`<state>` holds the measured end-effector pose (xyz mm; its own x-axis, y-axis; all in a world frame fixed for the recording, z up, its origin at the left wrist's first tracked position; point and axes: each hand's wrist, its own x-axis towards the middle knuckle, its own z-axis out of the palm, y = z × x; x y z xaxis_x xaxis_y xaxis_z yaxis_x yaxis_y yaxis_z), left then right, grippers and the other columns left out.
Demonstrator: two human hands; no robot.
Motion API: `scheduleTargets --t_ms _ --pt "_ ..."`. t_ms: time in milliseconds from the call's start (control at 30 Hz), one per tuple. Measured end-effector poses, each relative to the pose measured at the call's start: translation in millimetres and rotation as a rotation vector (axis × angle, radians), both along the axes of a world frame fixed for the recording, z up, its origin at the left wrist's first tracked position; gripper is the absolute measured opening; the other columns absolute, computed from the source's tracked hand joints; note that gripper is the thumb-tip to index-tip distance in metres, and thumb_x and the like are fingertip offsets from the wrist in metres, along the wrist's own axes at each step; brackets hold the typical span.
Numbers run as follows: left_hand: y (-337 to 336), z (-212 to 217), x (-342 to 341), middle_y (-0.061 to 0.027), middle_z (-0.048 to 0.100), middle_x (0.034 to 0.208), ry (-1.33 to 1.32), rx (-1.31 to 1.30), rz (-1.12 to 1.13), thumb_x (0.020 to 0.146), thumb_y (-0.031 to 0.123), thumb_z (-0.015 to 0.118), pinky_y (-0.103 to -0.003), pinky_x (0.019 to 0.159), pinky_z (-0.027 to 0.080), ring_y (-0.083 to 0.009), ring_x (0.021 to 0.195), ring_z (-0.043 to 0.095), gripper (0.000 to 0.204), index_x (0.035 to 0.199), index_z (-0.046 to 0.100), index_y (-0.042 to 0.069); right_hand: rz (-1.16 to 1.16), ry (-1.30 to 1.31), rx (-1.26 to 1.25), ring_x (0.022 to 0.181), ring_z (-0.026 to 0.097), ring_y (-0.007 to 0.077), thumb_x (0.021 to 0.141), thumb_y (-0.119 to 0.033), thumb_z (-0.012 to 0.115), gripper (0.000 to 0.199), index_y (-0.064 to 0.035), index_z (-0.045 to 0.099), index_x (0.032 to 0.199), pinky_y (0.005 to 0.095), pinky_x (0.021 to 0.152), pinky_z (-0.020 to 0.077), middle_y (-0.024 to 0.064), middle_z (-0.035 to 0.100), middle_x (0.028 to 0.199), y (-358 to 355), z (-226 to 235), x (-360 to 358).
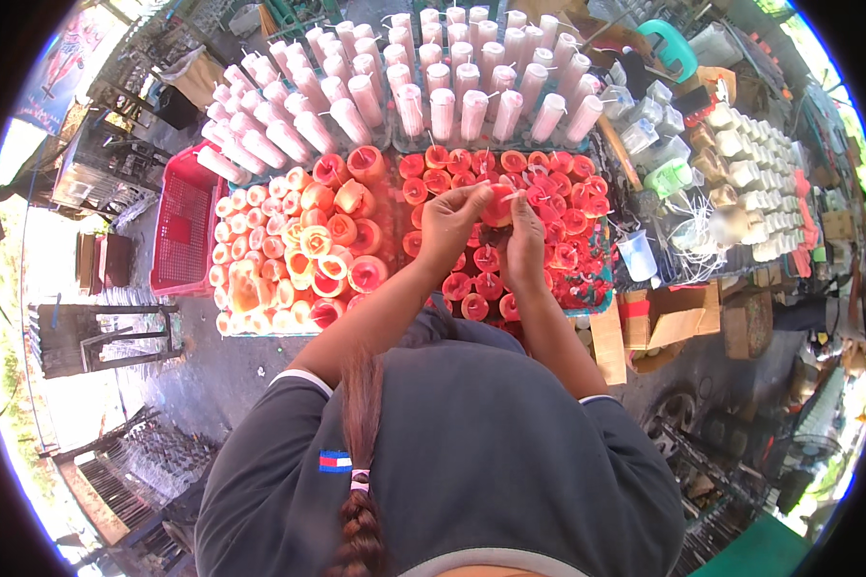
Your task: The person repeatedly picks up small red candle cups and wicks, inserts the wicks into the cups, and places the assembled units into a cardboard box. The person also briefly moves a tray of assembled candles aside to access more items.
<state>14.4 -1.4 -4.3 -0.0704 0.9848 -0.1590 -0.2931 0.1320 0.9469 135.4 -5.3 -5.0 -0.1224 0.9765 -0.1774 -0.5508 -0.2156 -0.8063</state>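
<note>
Above a crate of short red candles [486, 258], both my hands are around one red candle [496, 208]. My left hand [451, 223] has its thumb and fingers pinched together at the candle's upper edge, near the wick. My right hand [526, 242] grips the same candle from the other side, its thumb close to the top. Whatever fine thing may be between the left fingertips is too small to make out. Many of the red candles below show white wicks standing out of their tops.
Left of the red ones stand peach hollow candles [300, 264], beside a red plastic crate [181, 226]. Tall pale-pink candles [442, 112] fill the far side. To the right are a white cup [637, 255], loose white wicks [695, 231], stacked off-white blocks [752, 178] and open cardboard boxes [678, 322].
</note>
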Motion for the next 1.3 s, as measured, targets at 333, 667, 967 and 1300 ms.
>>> scheduleTargets --t_ms 333,667,967,1300 --pt "-9 20 -9 -0.0059 0.058 0.119 -0.064 0.064 -0.35 0.083 0.013 0.068 -0.026 0.087 0.046 -0.01 0.101 0.057 0.048 0.127 0.051 0.003 0.171 0.04 -0.067 0.076 0.059 0.008 0.091 -0.027 0.058 0.053 -0.0023 0.038 0.133 0.0257 0.067 0.0532 0.0023 0.06 0.093 4 17 26" --pt "-20 19 33 -0.0058 0.062 0.11 -0.299 0.026 0.005 0.092 0.014 0.057 -0.022 0.082 0.047 -0.0078 0.094 0.057 0.044 0.132 0.045 0.0 -0.091 0.084 -0.003 0.066 0.056 0.006 0.092 -0.025 0.057 0.025 -0.0061 0.061 0.107 0.0201 0.054 0.0457 0.0012 0.064 0.087 -2 12 8" --pt "-7 5 40 -0.0063 0.063 0.098 -0.388 0.12 0.237 0.098 0.019 0.044 -0.023 0.074 0.048 -0.0087 0.084 0.059 0.026 0.112 0.056 0.001 -0.27 -0.284 0.266 0.079 0.057 0.0068 0.094 -0.019 0.054 0.032 0.0007 0.058 0.118 0.0226 0.068 0.0485 0.0034 0.065 0.095 -2 9 -3" --pt "-5 39 50 0.0016 0.057 0.079 -0.084 0.253 0.078 0.099 0.025 0.042 -0.021 0.066 0.043 -0.0043 0.07 0.05 0.028 0.092 0.058 0.004 -0.151 -0.554 0.143 0.074 0.058 0.0108 0.095 -0.029 0.05 0.033 -0.0023 0.06 0.112 0.0253 0.063 0.0499 0.0064 0.064 0.096 -1 -38 8"
